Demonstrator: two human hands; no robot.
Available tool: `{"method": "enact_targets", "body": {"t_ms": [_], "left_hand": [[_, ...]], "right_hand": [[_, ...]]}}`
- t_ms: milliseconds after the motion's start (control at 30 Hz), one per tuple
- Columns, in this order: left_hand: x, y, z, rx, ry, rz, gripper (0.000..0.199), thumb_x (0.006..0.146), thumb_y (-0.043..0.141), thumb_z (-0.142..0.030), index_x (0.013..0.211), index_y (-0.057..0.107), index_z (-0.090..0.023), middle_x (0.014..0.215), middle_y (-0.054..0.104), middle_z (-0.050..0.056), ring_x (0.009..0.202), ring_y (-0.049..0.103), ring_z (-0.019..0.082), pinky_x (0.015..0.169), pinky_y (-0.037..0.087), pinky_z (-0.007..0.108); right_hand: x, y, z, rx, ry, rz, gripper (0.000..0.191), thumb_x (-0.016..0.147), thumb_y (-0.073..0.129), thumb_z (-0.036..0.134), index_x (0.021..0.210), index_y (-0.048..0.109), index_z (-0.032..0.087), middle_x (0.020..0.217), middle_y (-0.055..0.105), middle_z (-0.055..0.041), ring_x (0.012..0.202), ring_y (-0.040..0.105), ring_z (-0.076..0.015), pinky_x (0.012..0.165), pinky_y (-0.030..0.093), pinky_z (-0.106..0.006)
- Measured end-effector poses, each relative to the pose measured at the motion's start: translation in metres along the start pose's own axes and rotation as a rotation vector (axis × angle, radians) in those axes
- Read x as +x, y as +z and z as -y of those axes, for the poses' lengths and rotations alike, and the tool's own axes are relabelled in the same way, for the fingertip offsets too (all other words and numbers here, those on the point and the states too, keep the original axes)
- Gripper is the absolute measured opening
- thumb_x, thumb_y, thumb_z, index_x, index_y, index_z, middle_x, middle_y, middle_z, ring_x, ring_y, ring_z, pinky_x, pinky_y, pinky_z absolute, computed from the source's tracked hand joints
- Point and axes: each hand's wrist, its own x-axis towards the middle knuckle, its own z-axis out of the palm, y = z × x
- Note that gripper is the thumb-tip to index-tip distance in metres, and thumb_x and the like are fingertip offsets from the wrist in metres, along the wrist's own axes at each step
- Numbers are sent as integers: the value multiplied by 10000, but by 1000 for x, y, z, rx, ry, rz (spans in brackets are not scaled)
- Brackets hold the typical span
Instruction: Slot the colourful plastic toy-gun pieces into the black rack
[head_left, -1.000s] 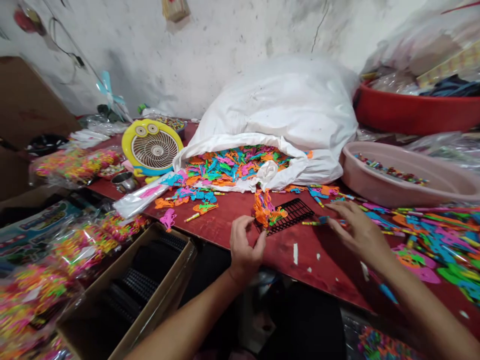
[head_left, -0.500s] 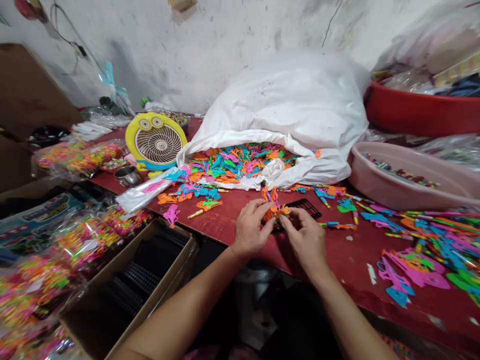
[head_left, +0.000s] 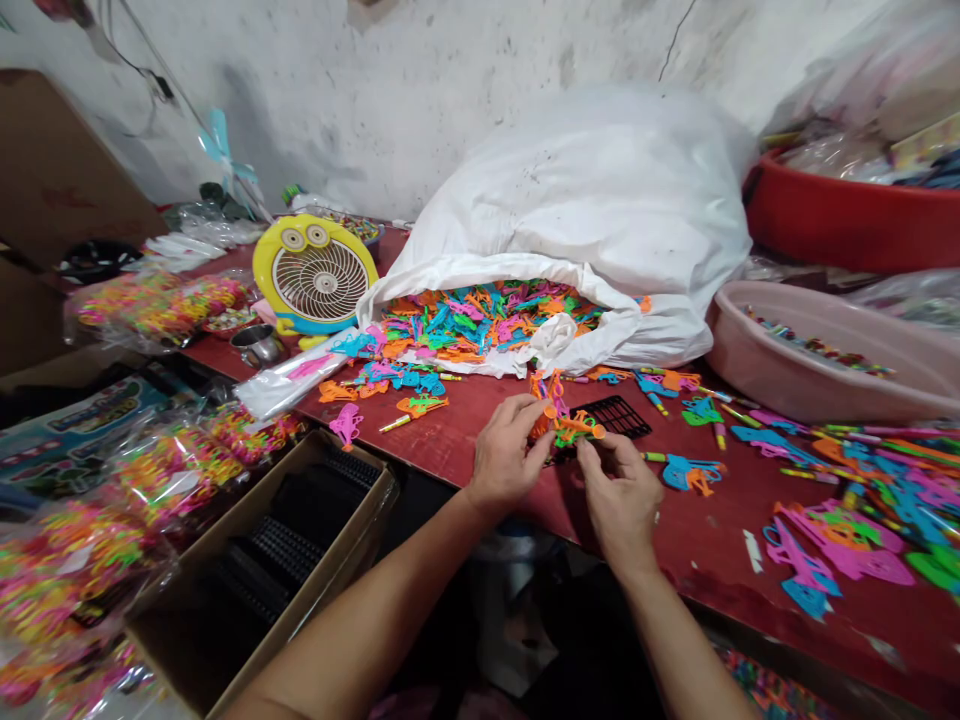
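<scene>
My left hand (head_left: 507, 452) is closed on small orange plastic toy pieces (head_left: 550, 412) at the table's front edge. The thumb and fingers of my right hand (head_left: 624, 498) pinch the lower right side of an orange and green plastic toy piece (head_left: 581, 428). Its exact kind is hard to make out, as my fingers cover part of it. Just beyond my hands, a black plastic grid (head_left: 615, 415) lies on the red table (head_left: 442, 440). To the right of my right hand rests a blue plastic piece (head_left: 682, 470) with a yellow stick.
A white sack (head_left: 592, 190) spills colourful plastic pieces (head_left: 480, 320) behind my hands. A yellow fan (head_left: 315, 275) stands at left, a pink basin (head_left: 825, 350) at right. Below left, a cardboard box (head_left: 367, 540) holds black racks, beside bagged colourful pieces (head_left: 161, 480).
My right hand has shifted slightly right and down, away from the left, showing more of the orange and green piece. The blue piece beside it is now more exposed. The view has shifted a little.
</scene>
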Motion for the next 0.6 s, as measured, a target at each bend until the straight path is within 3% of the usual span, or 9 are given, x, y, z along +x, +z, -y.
{"method": "enact_targets", "body": {"t_ms": [133,233,367,600], "left_hand": [[0,0,0,-6,4,3,371,914,579,-205,1283,573,-234,1230,595,93,1148,583,217,993,510,362],[1,-1,1,-12,3,14,388,910,583,-205,1297,566,-235,1239,589,94,1159,578,220,1007,503,373],[2,-2,3,-18,7,33,404,909,584,-196,1310,557,-227,1251,581,97,1183,566,217,1031,491,378],[2,-1,3,48,-14,2,400,893,612,-210,1292,581,-227,1312,543,119,1242,533,242,1053,481,425]], "right_hand": [[-1,10,-2,49,74,-67,309,823,653,425,1009,626,179,779,624,-29,641,562,-163,595,488,-295],[4,18,-7,22,64,-20,449,825,646,425,1187,579,169,828,647,-46,678,584,-180,620,500,-310],[8,23,-12,-78,-30,23,322,861,592,396,1086,648,172,876,657,-72,702,580,-187,682,505,-339],[-4,24,-1,-117,-108,-104,245,886,556,340,1046,653,182,856,601,-65,693,565,-182,608,493,-309]]}}
